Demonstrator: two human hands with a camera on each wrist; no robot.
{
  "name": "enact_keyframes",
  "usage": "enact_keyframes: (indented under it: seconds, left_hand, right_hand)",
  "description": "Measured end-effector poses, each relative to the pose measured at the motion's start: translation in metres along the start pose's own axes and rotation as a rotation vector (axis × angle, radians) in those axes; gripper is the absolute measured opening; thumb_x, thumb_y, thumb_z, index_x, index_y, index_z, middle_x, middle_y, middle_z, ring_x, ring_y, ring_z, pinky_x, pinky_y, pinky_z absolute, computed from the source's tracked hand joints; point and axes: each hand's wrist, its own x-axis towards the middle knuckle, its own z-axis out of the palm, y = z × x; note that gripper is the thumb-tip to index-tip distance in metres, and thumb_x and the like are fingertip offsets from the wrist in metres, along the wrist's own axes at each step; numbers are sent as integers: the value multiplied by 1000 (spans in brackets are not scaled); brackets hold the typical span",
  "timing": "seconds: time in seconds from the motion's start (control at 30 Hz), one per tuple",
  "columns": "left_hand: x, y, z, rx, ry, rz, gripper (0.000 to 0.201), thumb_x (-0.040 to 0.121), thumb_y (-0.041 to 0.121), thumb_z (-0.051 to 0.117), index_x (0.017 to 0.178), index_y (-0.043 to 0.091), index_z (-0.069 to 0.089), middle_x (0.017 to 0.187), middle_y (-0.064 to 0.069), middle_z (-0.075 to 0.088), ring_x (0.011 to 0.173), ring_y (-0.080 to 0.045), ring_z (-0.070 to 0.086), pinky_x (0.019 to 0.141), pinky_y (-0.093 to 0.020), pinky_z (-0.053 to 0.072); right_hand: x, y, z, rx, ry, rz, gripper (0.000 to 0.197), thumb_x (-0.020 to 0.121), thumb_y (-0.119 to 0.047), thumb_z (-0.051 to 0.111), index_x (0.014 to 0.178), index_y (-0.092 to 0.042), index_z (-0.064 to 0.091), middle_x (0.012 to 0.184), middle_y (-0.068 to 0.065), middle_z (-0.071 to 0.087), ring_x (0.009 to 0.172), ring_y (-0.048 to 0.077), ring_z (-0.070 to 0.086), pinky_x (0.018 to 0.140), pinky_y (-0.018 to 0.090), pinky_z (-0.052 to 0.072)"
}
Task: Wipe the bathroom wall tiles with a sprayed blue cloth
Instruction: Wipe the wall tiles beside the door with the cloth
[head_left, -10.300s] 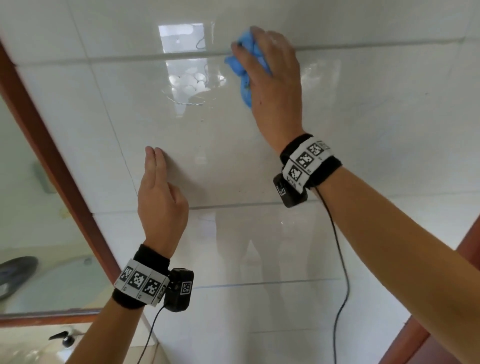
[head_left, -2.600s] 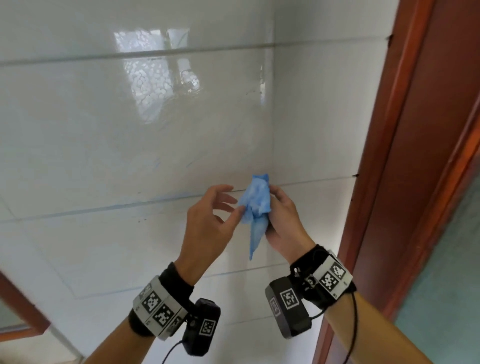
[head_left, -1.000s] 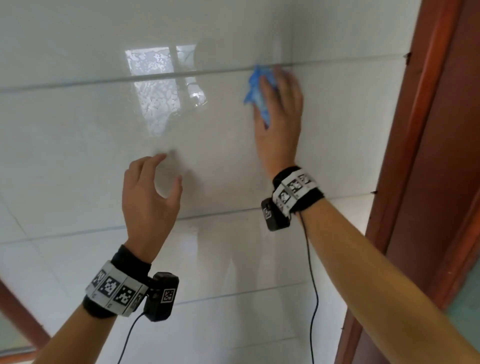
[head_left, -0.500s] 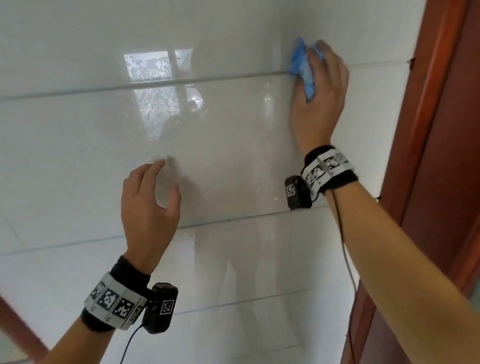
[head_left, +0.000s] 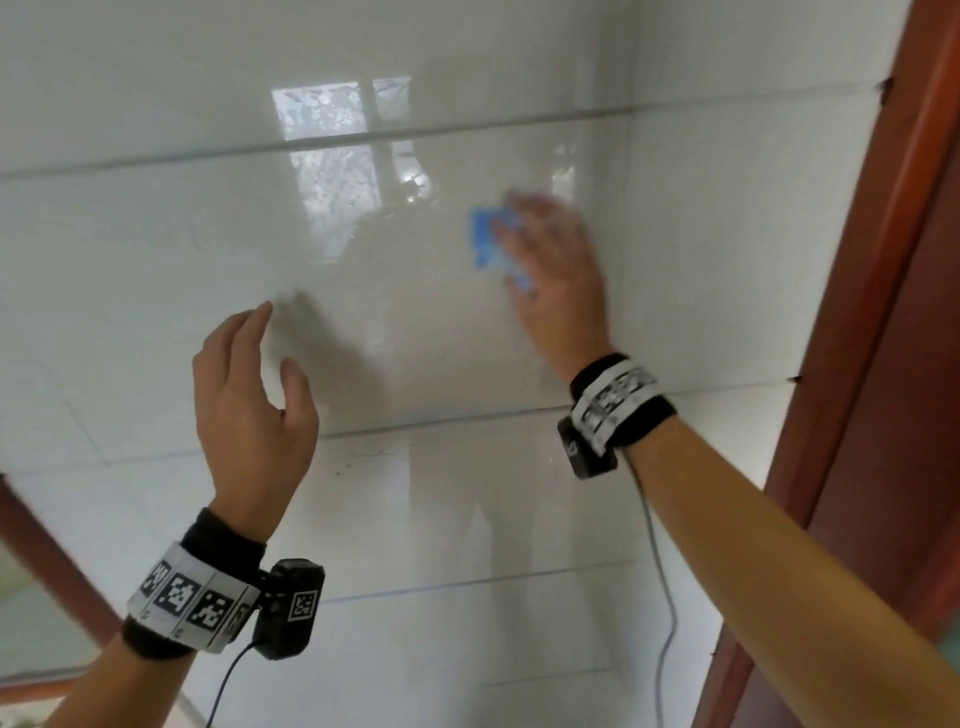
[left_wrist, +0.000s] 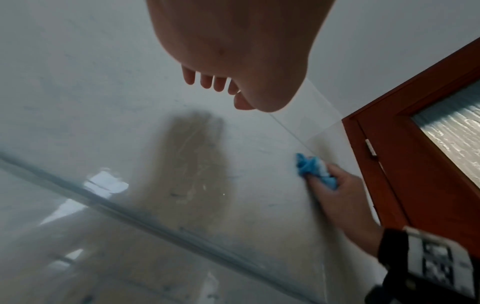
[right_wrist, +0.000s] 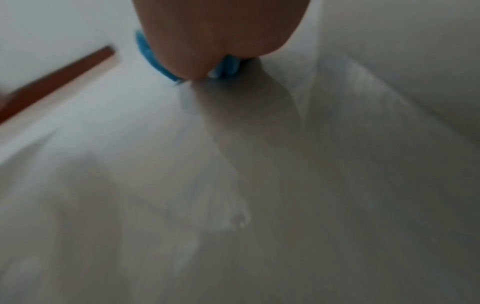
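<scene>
Blue and soft, the cloth (head_left: 493, 244) sits bunched under your right hand (head_left: 558, 291), pressed to the glossy wall tiles (head_left: 156, 249) near the door frame (head_left: 878, 260). Its fingers curl round the wad. It looks light and limp, so grip the bunch, not a corner. Your left hand (head_left: 249, 410) hovers empty beside the wall, fingers loosely spread.

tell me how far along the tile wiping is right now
Done: hard to judge; the glossy wall tiles show no clear wiped area. In hand: the right hand presses the blue cloth on the tile mid-stroke. The left hand is free. Left: specks along the lower grout line.
</scene>
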Motion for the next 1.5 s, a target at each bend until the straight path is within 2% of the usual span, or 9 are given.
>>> enact_keyframes:
  seconds: [0.17, 0.27, 0.43, 0.63, 0.83, 0.97, 1.17, 1.43, 1.5]
  left_hand:
    - [-2, -46, -16, 91, -18, -84, 57, 103, 5, 49, 158, 6, 36, 163, -16, 37, 152, -29, 32, 124, -29, 23]
    - [-1, -82, -28, 139, 1, -110, 60, 102, 4, 45, 160, 4, 30, 165, -19, 32, 155, -32, 27, 127, -33, 21]
    - [-3, -124, -47, 176, -20, -185, 63, 100, 1, 40, 160, -1, 24, 167, -25, 25, 157, -35, 21, 126, -24, 13]
    - [3, -159, -46, 179, -139, -195, 66, 100, -1, 39, 161, 3, 14, 169, -25, 18, 149, -49, 33, 110, -65, 44]
    - [1, -170, -40, 169, -65, -231, 76, 94, -4, 37, 164, 17, 18, 171, -11, 25, 138, -48, 49, 101, -62, 51]
    - [1, -177, -41, 162, -30, -172, 76, 91, -2, 34, 164, 19, 25, 168, -11, 32, 135, -46, 53, 98, -60, 53]
    - [3, -182, -60, 134, -64, -124, 79, 83, 1, 30, 160, 16, 37, 166, -9, 37, 139, -36, 54, 99, -51, 53]
    - [6, -205, -81, 71, -167, -21, 83, 84, -11, 38, 161, 19, 38, 165, -1, 39, 129, -30, 63, 94, -39, 57]
    - [5, -207, -83, 24, -148, -35, 80, 85, -7, 35, 161, 19, 38, 165, -1, 39, 139, -24, 55, 107, -33, 50]
  right_hand:
    - [40, -9, 10, -28, 254, 371, 51, 85, 3, 72, 135, -8, 67, 143, 12, 61, 131, 32, 52, 117, 18, 31]
    - [-3, -83, 59, 80, 89, 140, 48, 85, 7, 65, 131, -6, 70, 140, 14, 64, 129, 38, 58, 114, 44, 43]
    - [-56, -158, 109, 137, -179, -294, 21, 105, -2, 61, 120, -5, 74, 140, 12, 65, 128, 34, 62, 107, 44, 49]
    - [5, -65, 45, 31, 210, 311, 43, 90, -2, 70, 133, -6, 68, 142, 13, 60, 129, 33, 52, 114, 40, 42]
    - [55, -69, 66, -61, 394, 505, 46, 93, -12, 71, 138, -6, 64, 144, 15, 59, 131, 31, 52, 116, 26, 35]
    - [71, -148, 122, 66, 149, 174, 53, 80, 1, 65, 133, -5, 69, 139, 18, 63, 128, 39, 55, 114, 45, 39]
    - [18, -242, 167, 212, -283, -291, 31, 95, -2, 57, 121, -2, 73, 138, 17, 65, 125, 40, 60, 108, 49, 47]
    - [126, -160, 120, 48, 138, 205, 52, 82, 2, 65, 133, -9, 67, 138, 15, 61, 130, 31, 47, 113, 18, 34]
    - [123, -166, 132, 25, 89, 169, 51, 84, -5, 65, 135, -11, 67, 139, 12, 61, 131, 28, 43, 112, 29, 42]
